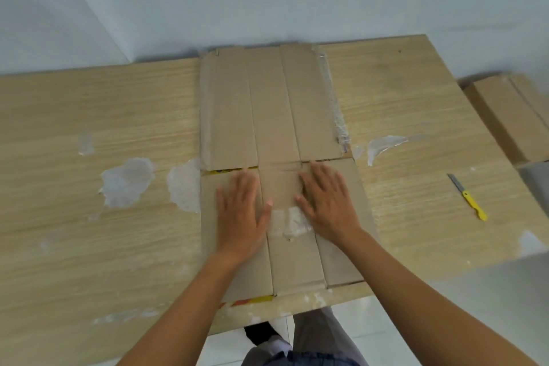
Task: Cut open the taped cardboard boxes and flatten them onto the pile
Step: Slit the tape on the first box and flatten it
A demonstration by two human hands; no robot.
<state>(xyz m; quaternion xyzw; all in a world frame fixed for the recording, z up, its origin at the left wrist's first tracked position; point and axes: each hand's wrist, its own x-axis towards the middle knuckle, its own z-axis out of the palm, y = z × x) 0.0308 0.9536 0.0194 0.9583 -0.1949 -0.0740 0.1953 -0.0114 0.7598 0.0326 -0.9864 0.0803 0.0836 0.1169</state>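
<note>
Pressing flattened box (pixel 267 104) down on tabletop (pixel 89 128); our left hand (pixel 240 211) and right hand (pixel 326 202) lie flat on it, fingers straight, gripping nothing. Flattening looks nearly done. Next, we judge: reach for yellow knife (pixel 468 196) and cardboard at right (pixel 505 119).

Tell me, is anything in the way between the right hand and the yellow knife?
Nothing visible. The right hand presses flat on the flattened cardboard, and only bare table lies between it and the yellow knife.

Wooden table (pixel 89 104): flattened cardboard (pixel 267 104), yellow knife (pixel 468 197).
</note>
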